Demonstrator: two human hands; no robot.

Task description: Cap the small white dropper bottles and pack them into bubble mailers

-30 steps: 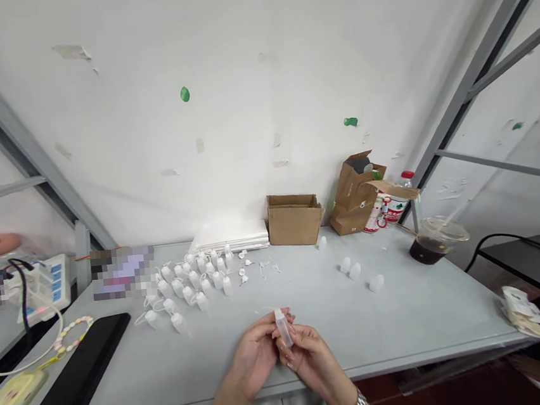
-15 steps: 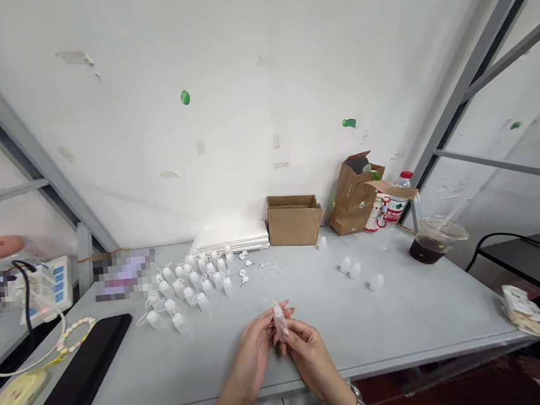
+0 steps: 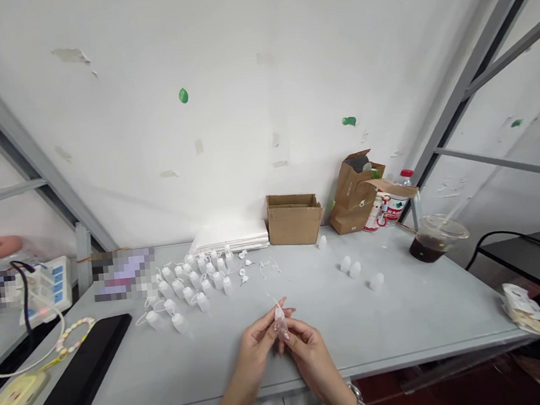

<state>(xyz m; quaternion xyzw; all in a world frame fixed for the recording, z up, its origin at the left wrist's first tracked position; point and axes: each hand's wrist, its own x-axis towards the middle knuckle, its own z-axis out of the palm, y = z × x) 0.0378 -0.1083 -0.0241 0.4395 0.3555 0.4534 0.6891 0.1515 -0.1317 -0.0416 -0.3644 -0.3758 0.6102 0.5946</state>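
Note:
Close to the table's front edge, a small translucent plastic bottle [image 3: 280, 316] stands nearly upright between my two hands, a thin strap sticking up from its top. My left hand [image 3: 260, 338] is closed on its left side, the thumb against the bottle. From the right, my right hand [image 3: 305, 344] pinches the lower part with thumb and fingers. Fingers cover much of the bottle. Left of my hands stand several similar small bottles [image 3: 203, 302], many with looped straps. Small white caps [image 3: 243, 276] and loose straps [image 3: 270, 267] lie just beyond.
Several bottles without straps [image 3: 376, 281] stand at right. Against the wall are a cardboard box [image 3: 295, 222], a stack of white sheets [image 3: 232, 236] and a brown paper bag [image 3: 353, 197]. A drink cup [image 3: 434, 244] stands far right; a black slab [image 3: 83, 370] lies left.
My left thumb has moved onto the bottle, covering more of its body. The strap on its top now points upward more visibly. The things on the table have stayed put.

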